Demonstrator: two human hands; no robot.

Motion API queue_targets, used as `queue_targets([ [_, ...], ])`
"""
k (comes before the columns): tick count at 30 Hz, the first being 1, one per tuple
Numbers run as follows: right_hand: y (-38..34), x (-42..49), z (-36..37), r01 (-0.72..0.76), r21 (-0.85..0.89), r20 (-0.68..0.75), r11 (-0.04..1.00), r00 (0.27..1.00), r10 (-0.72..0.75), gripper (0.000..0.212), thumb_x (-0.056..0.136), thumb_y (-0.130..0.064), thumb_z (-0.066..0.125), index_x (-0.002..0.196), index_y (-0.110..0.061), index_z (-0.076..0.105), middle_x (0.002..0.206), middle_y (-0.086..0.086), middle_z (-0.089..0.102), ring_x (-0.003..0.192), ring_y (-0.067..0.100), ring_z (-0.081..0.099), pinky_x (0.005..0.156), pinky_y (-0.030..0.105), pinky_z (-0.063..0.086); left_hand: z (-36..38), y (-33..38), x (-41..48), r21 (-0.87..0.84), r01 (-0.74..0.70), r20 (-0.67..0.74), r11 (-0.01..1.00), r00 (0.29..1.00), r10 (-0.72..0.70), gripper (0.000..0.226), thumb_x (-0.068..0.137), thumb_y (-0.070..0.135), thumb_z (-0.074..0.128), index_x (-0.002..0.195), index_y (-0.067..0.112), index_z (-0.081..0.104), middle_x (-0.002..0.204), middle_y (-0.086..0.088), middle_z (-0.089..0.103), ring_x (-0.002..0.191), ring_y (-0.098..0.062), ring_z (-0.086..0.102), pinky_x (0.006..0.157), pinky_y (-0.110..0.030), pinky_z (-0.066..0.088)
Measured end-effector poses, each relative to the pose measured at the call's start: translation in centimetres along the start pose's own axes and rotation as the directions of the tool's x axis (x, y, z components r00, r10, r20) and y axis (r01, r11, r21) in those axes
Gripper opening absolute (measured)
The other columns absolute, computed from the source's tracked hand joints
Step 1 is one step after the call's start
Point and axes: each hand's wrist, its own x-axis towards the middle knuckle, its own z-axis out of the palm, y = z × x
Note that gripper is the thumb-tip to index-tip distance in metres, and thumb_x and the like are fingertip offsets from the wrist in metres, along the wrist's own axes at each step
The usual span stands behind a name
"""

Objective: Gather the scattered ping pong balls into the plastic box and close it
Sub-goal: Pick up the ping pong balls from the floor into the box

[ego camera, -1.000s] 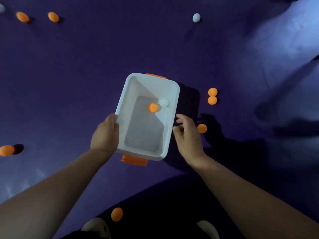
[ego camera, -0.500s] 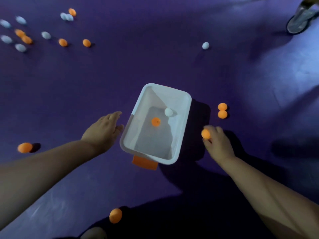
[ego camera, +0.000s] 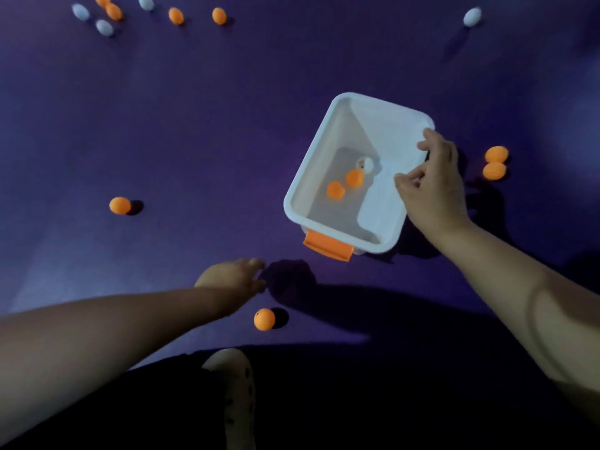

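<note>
Extra ball (ego camera: 354, 178) now in box (ego camera: 383, 131), lengthwise far-right

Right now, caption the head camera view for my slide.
Right hand over the open plastic box containing two orange balls and one white ball; left hand extended near a loose orange ball.

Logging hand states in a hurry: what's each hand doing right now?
Left hand: open, blurred, nothing seen in it.
Right hand: open, fingers loosely curled over the plastic box rim, holding nothing.
</note>
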Motion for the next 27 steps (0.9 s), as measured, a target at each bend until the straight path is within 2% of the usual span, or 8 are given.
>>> queue_targets([
  [4, 0.0, 0.0, 0.2, -0.043, 0.032, -0.021, 0.999, 0.999, 0.043, 0.065, 0.083, -0.006, 0.058, 0.141, -0.014, 0.031, 0.136, 0.004, 0.038, 0.08, 0.014, 0.055, 0.083, 0.042, 0.052, 3.5, 0.9, -1.7, 0.112, -0.192, 0.113, 0.975, 0.977, 0.179, 0.049, 0.085, 0.047, 0.054, 0.13, 0.031, 0.043, 0.126, 0.001, 0.045, 0.123, -0.019, 0.041, 0.087, -0.036, 0.044],
  [9, 0.5, 0.2, -0.5, -0.096, 0.109, -0.117, 0.989, 0.987, 0.109, 0.056, 0.084, -0.003, 0.056, 0.135, -0.015, 0.037, 0.131, -0.001, 0.039, 0.079, 0.013, 0.057, 0.078, 0.029, 0.049, 4.8, 2.7, -2.0, 0.189, -0.188, 0.176, 0.964, 0.972, 0.156, 0.036, 0.089, 0.016, 0.051, 0.125, 0.021, 0.047, 0.132, -0.005, 0.036, 0.126, -0.022, 0.036, 0.085, -0.035, 0.042],
  [11, 1.1, 0.0, -0.7, -0.112, 0.119, -0.138, 0.987, 0.982, 0.128, 0.055, 0.085, -0.003, 0.056, 0.135, -0.015, 0.037, 0.132, 0.001, 0.04, 0.073, 0.004, 0.052, 0.074, 0.02, 0.045, 4.5, 2.4, -0.6, 0.138, -0.146, 0.072, 0.98, 0.988, 0.137, 0.03, 0.092, 0.012, 0.045, 0.121, 0.015, 0.051, 0.128, -0.008, 0.04, 0.123, -0.026, 0.039, 0.087, -0.037, 0.043],
  [13, 1.9, -0.3, -1.1, -0.13, 0.133, -0.161, 0.983, 0.975, 0.151, 0.053, 0.085, -0.002, 0.054, 0.135, -0.014, 0.038, 0.132, 0.002, 0.042, 0.073, 0.003, 0.05, 0.071, 0.015, 0.042, 2.7, 1.5, 1.5, -0.07, -0.057, -0.189, 0.996, 0.981, 0.043, 0.026, 0.093, 0.013, 0.043, 0.114, 0.009, 0.056, 0.119, -0.015, 0.048, 0.114, -0.034, 0.047, 0.089, -0.04, 0.043],
  [15, 2.6, -0.7, -1.5, -0.159, 0.142, -0.173, 0.977, 0.968, 0.182, 0.053, 0.086, -0.001, 0.053, 0.135, -0.013, 0.038, 0.132, 0.003, 0.042, 0.078, 0.008, 0.05, 0.073, 0.017, 0.042, -0.6, 0.7, 3.3, -0.327, -0.023, -0.403, 0.945, 0.908, -0.117, 0.027, 0.095, 0.016, 0.043, 0.115, 0.005, 0.058, 0.115, -0.022, 0.052, 0.105, -0.04, 0.052, 0.086, -0.04, 0.041],
  [17, 3.3, -1.3, -1.7, -0.173, 0.124, -0.167, 0.977, 0.967, 0.193, 0.052, 0.086, -0.001, 0.054, 0.135, -0.012, 0.038, 0.132, 0.004, 0.043, 0.083, 0.012, 0.051, 0.072, 0.014, 0.04, -4.4, 1.0, 4.2, -0.434, -0.073, -0.511, 0.898, 0.841, -0.179, 0.029, 0.098, 0.021, 0.04, 0.118, 0.005, 0.054, 0.116, -0.021, 0.05, 0.102, -0.04, 0.051, 0.081, -0.036, 0.038],
  [21, 4.6, -2.3, -2.1, -0.175, 0.072, -0.119, 0.982, 0.976, 0.183, 0.053, 0.086, -0.002, 0.055, 0.135, -0.013, 0.039, 0.133, 0.005, 0.043, 0.085, 0.016, 0.054, 0.073, 0.022, 0.041, -9.2, 4.4, 4.2, -0.4, -0.316, -0.706, 0.86, 0.705, -0.069, 0.044, 0.092, 0.036, 0.035, 0.117, 0.005, 0.053, 0.115, -0.015, 0.053, 0.1, -0.029, 0.051, 0.075, -0.027, 0.031],
  [27, 6.4, -3.3, -3.1, -0.225, 0.012, -0.083, 0.974, 0.971, 0.226, 0.053, 0.084, -0.001, 0.056, 0.133, -0.014, 0.043, 0.129, 0.003, 0.045, 0.086, 0.015, 0.054, 0.078, 0.025, 0.041, -10.4, 11.6, 5.5, -0.139, -0.405, -0.694, 0.904, 0.691, 0.203, 0.058, 0.078, 0.05, 0.036, 0.118, 0.014, 0.057, 0.117, -0.007, 0.06, 0.11, -0.031, 0.046, 0.089, -0.039, 0.035],
])
